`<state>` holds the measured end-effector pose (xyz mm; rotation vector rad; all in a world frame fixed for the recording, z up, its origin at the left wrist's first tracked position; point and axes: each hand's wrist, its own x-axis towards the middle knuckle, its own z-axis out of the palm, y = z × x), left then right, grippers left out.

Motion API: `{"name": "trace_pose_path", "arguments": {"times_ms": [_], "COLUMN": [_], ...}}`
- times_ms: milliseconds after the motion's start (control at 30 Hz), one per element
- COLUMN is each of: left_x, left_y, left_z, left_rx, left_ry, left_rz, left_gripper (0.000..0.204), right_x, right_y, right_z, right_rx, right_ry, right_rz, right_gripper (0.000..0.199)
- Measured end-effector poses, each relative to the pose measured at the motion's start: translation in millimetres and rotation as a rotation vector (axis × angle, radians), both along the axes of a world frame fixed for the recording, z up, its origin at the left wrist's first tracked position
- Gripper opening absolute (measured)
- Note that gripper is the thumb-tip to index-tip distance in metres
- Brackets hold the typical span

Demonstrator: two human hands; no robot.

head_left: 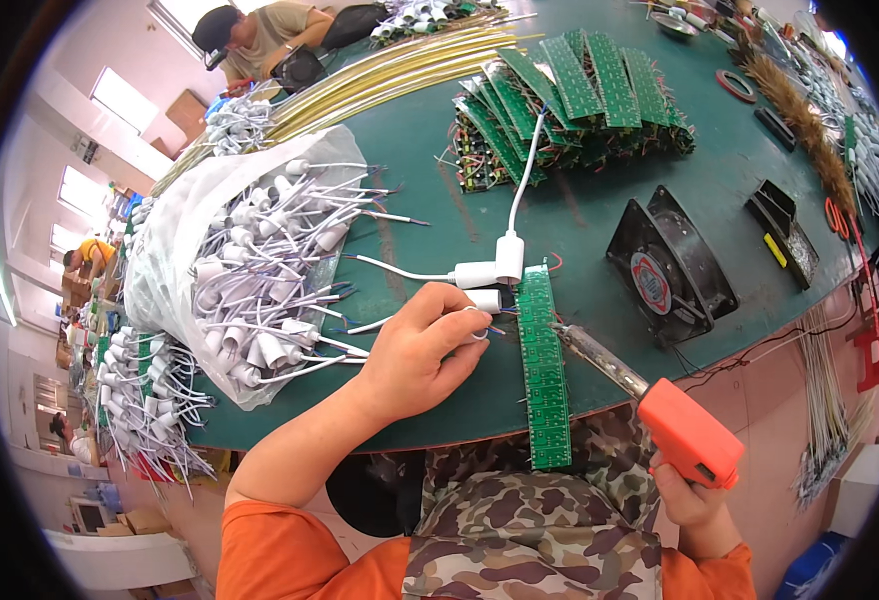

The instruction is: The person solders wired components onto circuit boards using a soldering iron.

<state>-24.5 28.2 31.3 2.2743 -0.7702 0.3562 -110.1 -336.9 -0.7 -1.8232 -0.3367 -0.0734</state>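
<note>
My left hand (pixel 422 352) pinches a white cable (pixel 476 326) whose thin coloured wire ends point at a green circuit board strip (pixel 545 375). The strip lies over the table's near edge and reaches down toward my lap. Low on the right, my right hand (pixel 695 497) is closed around the orange-red handle of a soldering iron (pixel 690 432). Its metal tip is close to the strip's right edge; contact cannot be made out. Just beyond my left fingers are white lamp holders (pixel 475 274) with cords, one standing upright (pixel 509 258) near the strip's far end.
A clear plastic bag (pixel 160 255) spills many corded lamp holders (pixel 260 240) at left. Stacked green circuit boards (pixel 585 90) stand at the back. A black fan (pixel 665 270) and black tray (pixel 795 235) are at right. Across the table sits a person (pixel 270 40) beside yellow wires (pixel 390 65).
</note>
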Motion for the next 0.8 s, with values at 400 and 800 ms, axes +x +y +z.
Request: {"name": "trace_pose_path", "arguments": {"times_ms": [400, 800], "left_x": [3, 8], "left_y": [-16, -23], "left_z": [-20, -24], "left_rx": [-0.018, 0.093], "left_ry": [-0.126, -0.194], "left_rz": [0.077, 0.111], "left_gripper": [0.030, 0.026], "right_x": [5, 15], "right_y": [-1, 5], "right_z": [-2, -5], "right_rx": [-0.056, -0.035], "right_ry": [-0.071, -0.082], "right_rz": [0.037, 0.048], "right_gripper": [0.031, 0.028]}}
